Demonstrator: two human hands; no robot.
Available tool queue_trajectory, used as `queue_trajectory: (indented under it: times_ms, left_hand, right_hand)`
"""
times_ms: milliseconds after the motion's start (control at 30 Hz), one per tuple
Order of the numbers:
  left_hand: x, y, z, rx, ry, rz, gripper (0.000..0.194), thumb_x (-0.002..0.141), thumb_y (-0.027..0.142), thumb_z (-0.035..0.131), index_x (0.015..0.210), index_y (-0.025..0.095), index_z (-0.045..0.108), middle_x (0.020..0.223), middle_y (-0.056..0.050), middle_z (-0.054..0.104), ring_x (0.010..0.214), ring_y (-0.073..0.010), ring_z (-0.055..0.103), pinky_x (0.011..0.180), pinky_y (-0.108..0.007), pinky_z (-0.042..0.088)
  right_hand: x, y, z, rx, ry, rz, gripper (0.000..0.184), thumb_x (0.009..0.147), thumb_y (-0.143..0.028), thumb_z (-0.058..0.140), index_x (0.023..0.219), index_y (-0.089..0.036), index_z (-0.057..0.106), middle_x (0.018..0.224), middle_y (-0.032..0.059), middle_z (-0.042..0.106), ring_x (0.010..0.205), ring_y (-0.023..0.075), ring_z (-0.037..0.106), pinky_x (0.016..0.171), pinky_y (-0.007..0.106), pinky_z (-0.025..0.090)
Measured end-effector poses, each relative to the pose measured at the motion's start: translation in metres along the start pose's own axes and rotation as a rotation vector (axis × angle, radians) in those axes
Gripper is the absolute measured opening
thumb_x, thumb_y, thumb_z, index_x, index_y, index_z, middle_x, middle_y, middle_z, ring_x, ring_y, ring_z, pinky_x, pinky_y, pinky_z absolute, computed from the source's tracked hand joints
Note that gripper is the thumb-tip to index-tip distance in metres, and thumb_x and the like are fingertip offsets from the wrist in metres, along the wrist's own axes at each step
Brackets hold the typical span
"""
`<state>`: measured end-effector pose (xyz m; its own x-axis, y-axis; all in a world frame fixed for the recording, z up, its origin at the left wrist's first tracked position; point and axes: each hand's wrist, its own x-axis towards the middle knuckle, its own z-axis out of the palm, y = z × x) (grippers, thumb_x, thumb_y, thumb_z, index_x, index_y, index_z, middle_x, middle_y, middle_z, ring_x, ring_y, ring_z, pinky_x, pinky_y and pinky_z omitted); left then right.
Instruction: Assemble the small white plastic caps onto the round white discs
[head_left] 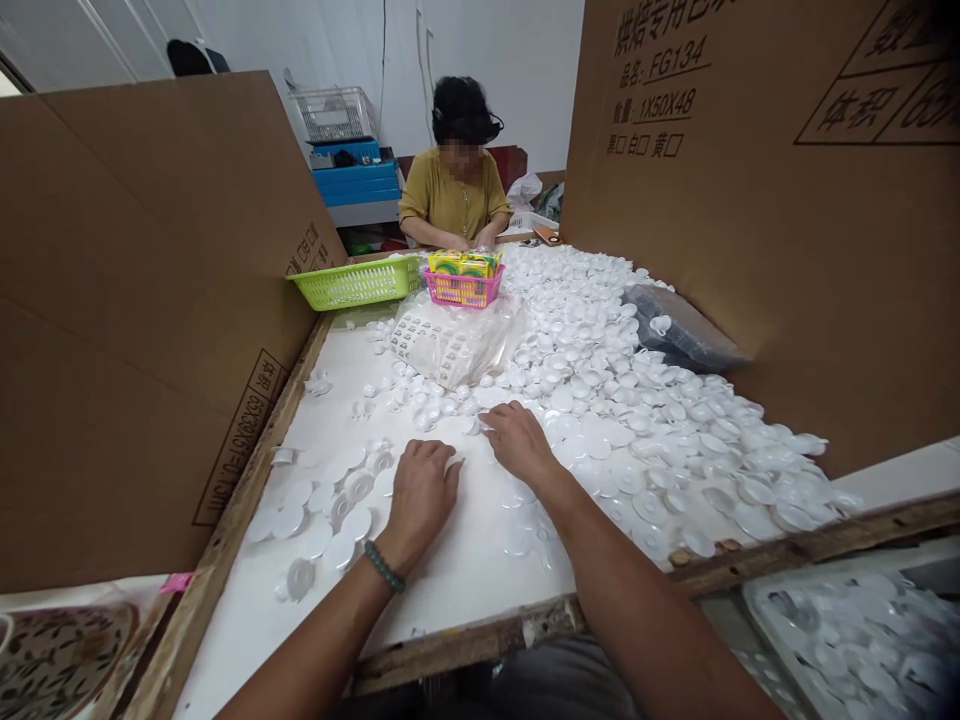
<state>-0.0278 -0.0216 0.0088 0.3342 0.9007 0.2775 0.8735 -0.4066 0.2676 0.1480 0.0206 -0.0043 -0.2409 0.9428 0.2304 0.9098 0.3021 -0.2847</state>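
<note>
Hundreds of white caps (600, 440) lie on the worktop (465, 570), heaped mostly past the right hand (517, 440). Its fingers are bent low by the heap's near edge; the left hand (421, 492) curls palm-down beside a smaller scatter (360, 487) — whether either grips a cap, I cannot tell from here.

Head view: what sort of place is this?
Probably a small workshop: a big heap of loose white plastic pieces covers much of a wood-edged table, printed cardboard stands along both sides, and another person sits at the far end.
</note>
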Motion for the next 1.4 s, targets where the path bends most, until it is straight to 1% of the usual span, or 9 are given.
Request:
queue_trajectory:
  times_ms: [100, 200, 400, 633, 800, 900, 1033, 1233, 1400]
  left_hand:
    - [0.013, 0.012, 0.009, -0.081, -0.067, -0.030, 0.021, 0.085, 0.025, 0.046, 0.087, 0.016, 0.064, 0.085, -0.009, 0.064, 0.084, -0.0220, 0.053, 0.076, -0.035, 0.041]
    - [0.021, 0.019, 0.017, -0.148, -0.093, 0.049, 0.021, 0.085, 0.025, 0.045, 0.091, 0.017, 0.063, 0.090, -0.008, 0.064, 0.087, -0.0210, 0.053, 0.078, -0.034, 0.040]
    - [0.022, 0.022, 0.023, -0.232, -0.195, 0.202, 0.024, 0.088, 0.026, 0.041, 0.084, 0.019, 0.063, 0.084, -0.006, 0.065, 0.079, -0.0176, 0.053, 0.079, -0.033, 0.040]
    - [-0.005, -0.004, 0.007, -0.302, -0.148, 0.103, 0.029, 0.089, 0.031, 0.040, 0.077, 0.020, 0.064, 0.076, -0.004, 0.065, 0.080, -0.0180, 0.054, 0.073, -0.029, 0.041]
    - [-0.012, -0.014, 0.012, -0.290, -0.003, -0.126, 0.022, 0.085, 0.032, 0.047, 0.095, 0.017, 0.059, 0.090, -0.006, 0.064, 0.083, -0.0186, 0.056, 0.073, -0.030, 0.042]
    - [-0.004, -0.012, 0.021, -0.310, -0.012, -0.106, 0.029, 0.083, 0.035, 0.050, 0.106, 0.018, 0.055, 0.102, -0.007, 0.061, 0.089, -0.0199, 0.055, 0.078, -0.032, 0.043]
    - [0.009, -0.006, 0.030, -0.301, -0.054, -0.077, 0.031, 0.079, 0.030, 0.055, 0.108, 0.019, 0.053, 0.102, -0.006, 0.061, 0.091, -0.0217, 0.054, 0.079, -0.034, 0.042]
    - [0.010, -0.007, 0.034, -0.304, -0.015, -0.212, 0.022, 0.076, 0.024, 0.054, 0.097, 0.020, 0.051, 0.092, -0.004, 0.060, 0.083, -0.0203, 0.055, 0.072, -0.033, 0.042]
    - [0.002, -0.013, 0.033, -0.378, 0.032, -0.259, 0.037, 0.078, 0.030, 0.053, 0.112, 0.021, 0.042, 0.095, -0.004, 0.060, 0.083, -0.0196, 0.056, 0.071, -0.032, 0.044]
  right_hand:
    - [-0.002, -0.001, -0.001, -0.010, 0.025, 0.008, 0.026, 0.087, -0.012, 0.042, 0.075, -0.020, 0.064, 0.080, 0.0068, 0.060, 0.081, 0.0187, 0.048, 0.070, 0.029, 0.036]
    - [-0.004, -0.002, 0.000, -0.037, -0.011, 0.006, 0.025, 0.083, -0.011, 0.045, 0.067, -0.019, 0.063, 0.076, 0.0071, 0.059, 0.078, 0.0187, 0.047, 0.065, 0.029, 0.036]
    - [-0.005, -0.004, 0.000, -0.001, -0.127, -0.047, 0.019, 0.072, -0.006, 0.056, 0.071, -0.020, 0.068, 0.085, 0.0075, 0.060, 0.083, 0.0187, 0.047, 0.066, 0.027, 0.038]
    - [-0.007, -0.016, 0.002, 0.181, -0.129, -0.151, 0.028, 0.078, -0.006, 0.049, 0.092, -0.020, 0.069, 0.089, 0.0050, 0.062, 0.086, 0.0171, 0.050, 0.072, 0.026, 0.041]
    - [0.002, -0.022, 0.009, 0.137, 0.021, -0.178, 0.041, 0.087, -0.012, 0.042, 0.126, -0.023, 0.047, 0.125, 0.0067, 0.050, 0.105, 0.0196, 0.045, 0.084, 0.032, 0.039]
    - [0.008, -0.021, 0.017, 0.074, -0.022, -0.204, 0.035, 0.087, -0.013, 0.044, 0.120, -0.021, 0.051, 0.121, 0.0077, 0.052, 0.103, 0.0198, 0.045, 0.081, 0.031, 0.040]
    - [0.010, -0.018, 0.022, 0.072, -0.028, -0.093, 0.025, 0.085, -0.012, 0.045, 0.105, -0.018, 0.058, 0.097, 0.0078, 0.059, 0.092, 0.0181, 0.049, 0.074, 0.027, 0.040]
    - [0.010, -0.022, 0.024, 0.240, -0.048, -0.061, 0.019, 0.082, -0.012, 0.050, 0.095, -0.021, 0.061, 0.085, 0.0023, 0.059, 0.085, 0.0147, 0.051, 0.070, 0.023, 0.039]
    - [0.003, -0.021, 0.020, 0.323, -0.029, -0.023, 0.024, 0.082, -0.014, 0.053, 0.103, -0.023, 0.061, 0.086, 0.0021, 0.058, 0.081, 0.0121, 0.057, 0.072, 0.022, 0.041]
